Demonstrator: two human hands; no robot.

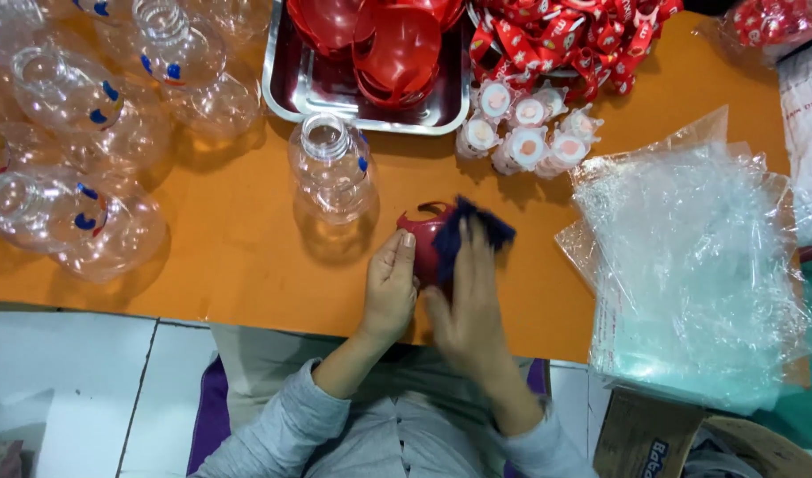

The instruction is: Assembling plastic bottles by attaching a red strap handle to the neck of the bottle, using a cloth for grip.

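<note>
Both hands meet at the near edge of the orange table (246, 257), and between them sits a dark red plastic lid (426, 241), glossy and rounded, with a little handle or spout rising at its far side. The left hand (390, 288) cups the lid's left flank, fingers pressed together and curled against the plastic, thumb tucked behind; that looks like a steadying hold, keeping the piece from sliding. The right hand (466, 305) lies flat over the right side, fingers extended and close together, pressing a dark blue cloth (472, 232) down onto the lid. The cloth bunches up past the fingertips, so the palm seems to be doing the pressing rather than a pinch.

Just beyond the lid stands a clear plastic bottle (331, 166), upright and open-mouthed, close enough to reach without leaning. More clear bottles (78, 150) crowd the left end of the table, lying and standing in a loose heap. Straight ahead, a metal tray (286, 88) holds a stack of red plastic parts (397, 44), with a cluster of small white caps (525, 133) just beside its right corner and a tangle of red printed straps (574, 35) behind them. To the right, a pile of clear plastic bags (689, 257) overhangs the table edge above a cardboard box (645, 438). Supplies ring the person, within arm's reach.
</note>
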